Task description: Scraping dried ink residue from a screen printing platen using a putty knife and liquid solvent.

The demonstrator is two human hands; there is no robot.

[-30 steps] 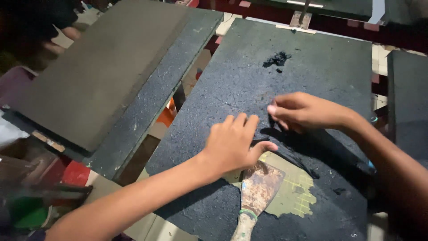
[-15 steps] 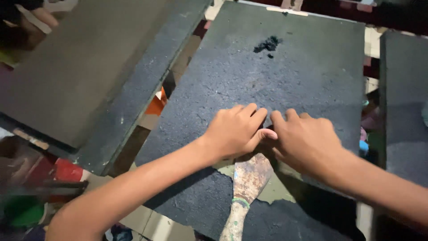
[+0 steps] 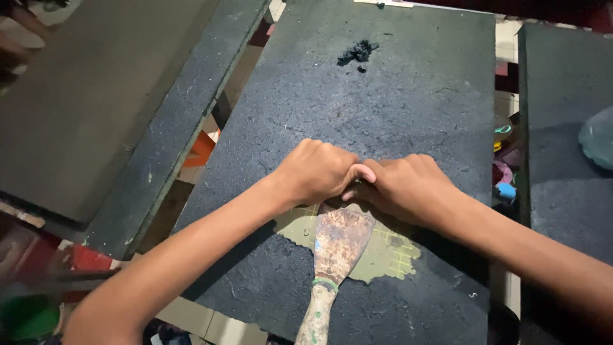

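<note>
A dark rough-coated board lies in front of me. Low on it is a bare yellowish patch where the coating is gone. A rusty putty knife with a paint-stained handle rests on that patch, blade pointing away from me. My left hand and my right hand are side by side, touching, with fingers curled at the upper edge of the patch, just beyond the blade's tip. Whether they pinch the coating's edge is hidden by the knuckles. A small heap of black scrapings sits higher on the board.
A second grey board lies at the left and another dark board at the right. Small coloured objects show in the gap between boards. A green object sits at the lower left.
My right hand has moved in from the right to meet the left. Both hands went from fairly flat to curled at the patch's upper edge. The view has shifted closer.
</note>
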